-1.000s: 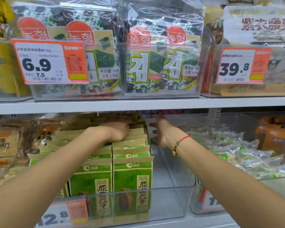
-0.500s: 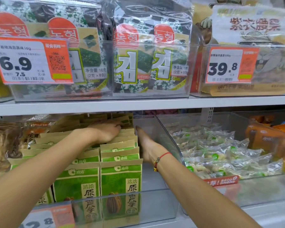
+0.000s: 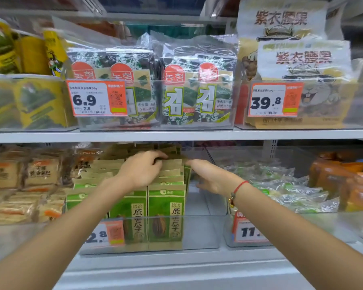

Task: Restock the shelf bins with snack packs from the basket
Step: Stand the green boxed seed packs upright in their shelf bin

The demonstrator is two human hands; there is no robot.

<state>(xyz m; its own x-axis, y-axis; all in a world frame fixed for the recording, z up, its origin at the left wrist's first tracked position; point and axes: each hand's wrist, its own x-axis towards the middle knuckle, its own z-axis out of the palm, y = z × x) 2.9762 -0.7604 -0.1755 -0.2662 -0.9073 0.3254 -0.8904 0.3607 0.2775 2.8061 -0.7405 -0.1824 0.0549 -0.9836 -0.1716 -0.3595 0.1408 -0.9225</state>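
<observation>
Green snack packs (image 3: 166,210) standing in rows in a clear bin (image 3: 199,233) on the lower shelf. Left hand (image 3: 143,170) curled over the pack tops, grip closed on them. Right hand (image 3: 212,176) flat against the row's side, fingers straight, grip open

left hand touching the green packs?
Touching. Head view: the left hand lies on the tops of the green packs, its fingers curled over the top edge of one further back.

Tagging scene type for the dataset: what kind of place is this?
Most likely a retail snack aisle in a supermarket or convenience store. Cues: printed price tags clipped to clear shelf bins, rows of identical green seed packs faced forward, and bagged seaweed snacks on the shelf above.
</observation>
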